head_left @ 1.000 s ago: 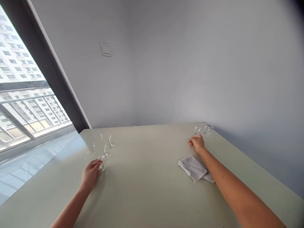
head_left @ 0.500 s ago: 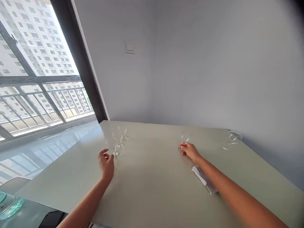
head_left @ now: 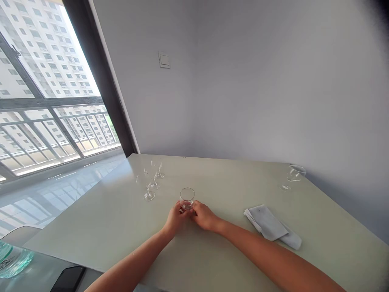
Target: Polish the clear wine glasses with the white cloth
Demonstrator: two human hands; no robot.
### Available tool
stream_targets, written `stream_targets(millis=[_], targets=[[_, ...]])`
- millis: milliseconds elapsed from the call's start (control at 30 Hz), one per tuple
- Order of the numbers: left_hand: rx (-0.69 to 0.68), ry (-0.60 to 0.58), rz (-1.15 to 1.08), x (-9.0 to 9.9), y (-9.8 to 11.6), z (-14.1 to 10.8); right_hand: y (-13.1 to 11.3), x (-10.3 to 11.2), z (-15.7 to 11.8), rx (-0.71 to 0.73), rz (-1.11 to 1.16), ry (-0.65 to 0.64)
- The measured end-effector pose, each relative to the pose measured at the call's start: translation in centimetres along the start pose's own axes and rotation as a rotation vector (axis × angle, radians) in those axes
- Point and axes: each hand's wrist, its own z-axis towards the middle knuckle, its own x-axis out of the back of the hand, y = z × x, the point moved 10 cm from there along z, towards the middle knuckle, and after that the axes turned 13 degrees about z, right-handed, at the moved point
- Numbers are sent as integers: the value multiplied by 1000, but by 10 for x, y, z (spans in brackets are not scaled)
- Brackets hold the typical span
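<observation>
The grip of left hand (head_left: 174,220) and right hand (head_left: 204,215) is snug low on one glass (head_left: 187,196), maybe so it won't tip. It is over the desk (head_left: 225,186), between three more glasses (head_left: 154,185) and the cloth (head_left: 269,223), perhaps to avoid bumps.

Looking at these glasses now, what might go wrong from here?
The held glass, between the left hand and the right hand, is gripped by its lower part, so it might tip or slip. The three glasses on the left stand close together, so bumping one might knock another. The lone glass stands near the far right corner of the table, where a push might send it over the edge.
</observation>
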Motion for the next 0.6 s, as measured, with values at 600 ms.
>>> stream_targets(millis=[600], targets=[[336, 448, 163, 169, -99, -39, 224, 312, -248, -521, 200, 1324]])
